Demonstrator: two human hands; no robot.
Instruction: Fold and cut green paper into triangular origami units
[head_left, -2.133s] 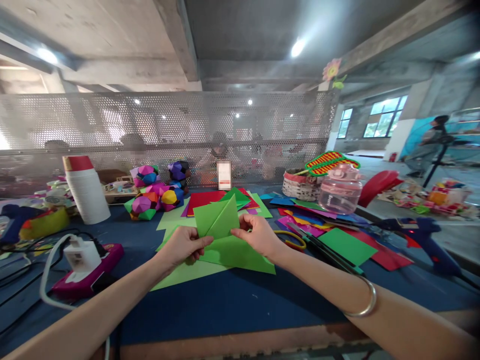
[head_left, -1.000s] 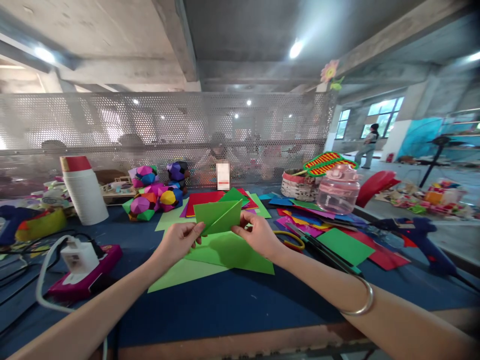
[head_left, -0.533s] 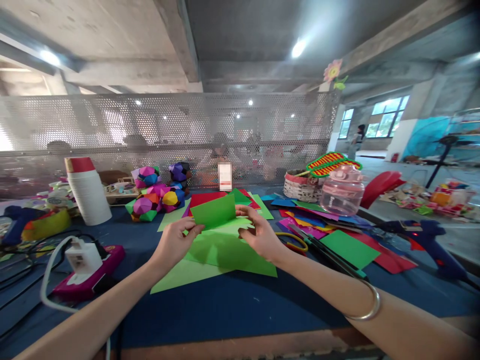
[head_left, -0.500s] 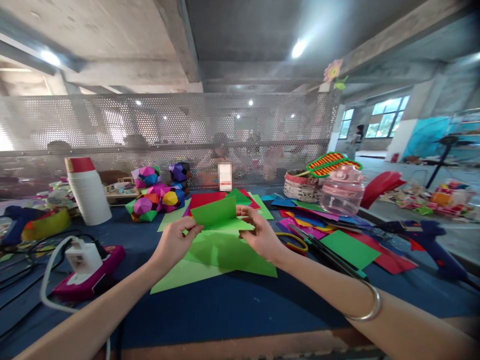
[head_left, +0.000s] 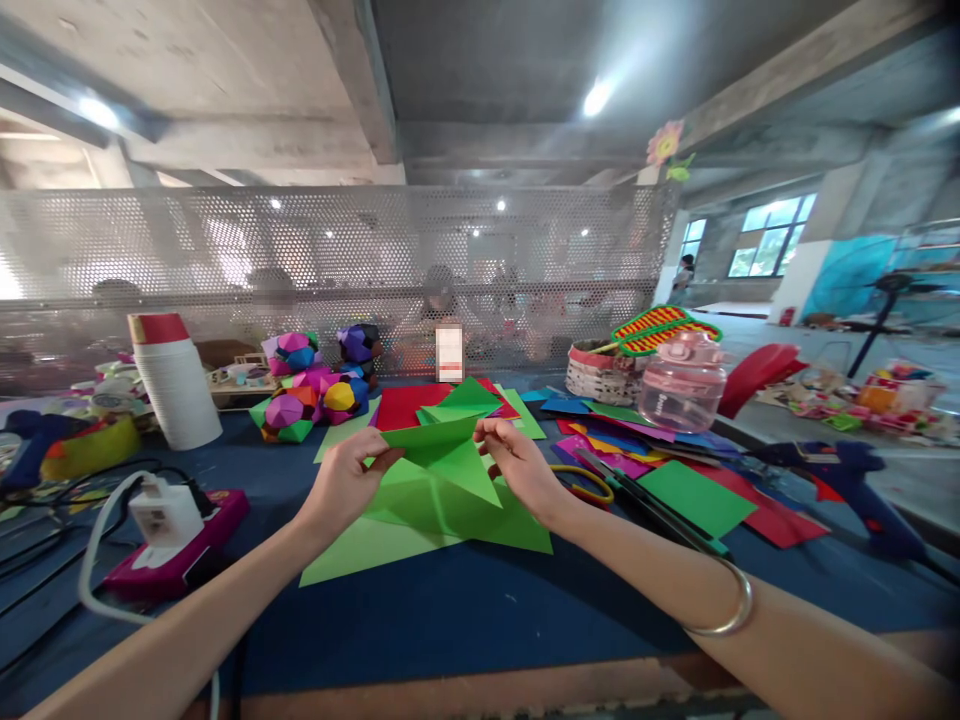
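We cannot make out much behind the perforated metal screen at the far edge of the tabletop: only blurred shapes of people show through its holes. The lower right corner is soft with blur, and both of our forearms run out of the bottom edge. How many layers the folded green paper has we cannot tell; its underside is hidden.

We hold that paper above the tabletop, just over two flat green sheets that lie overlapped before us. Our left hand pinches its left corner, thumb and fingers closed on the edge. Our right hand pinches the right corner in the same way, fingers shut on the paper. One silver bangle sits on the right wrist.

Counting the rest: one stack of white paper cups with a red top stands at the left, and just right of it a heap of folded paper balls, too bunched for us to count surely. One white plug sits on a pink base at the near left. Loose coloured sheets spread to the right, overlapping so that we cannot number them. Among them lie one pair of yellow-handled scissors, partly hidden by our right hand, one pink-lidded clear jar, one woven basket and one blue glue gun. A second glue gun seems to lie at the far left, half cut off.
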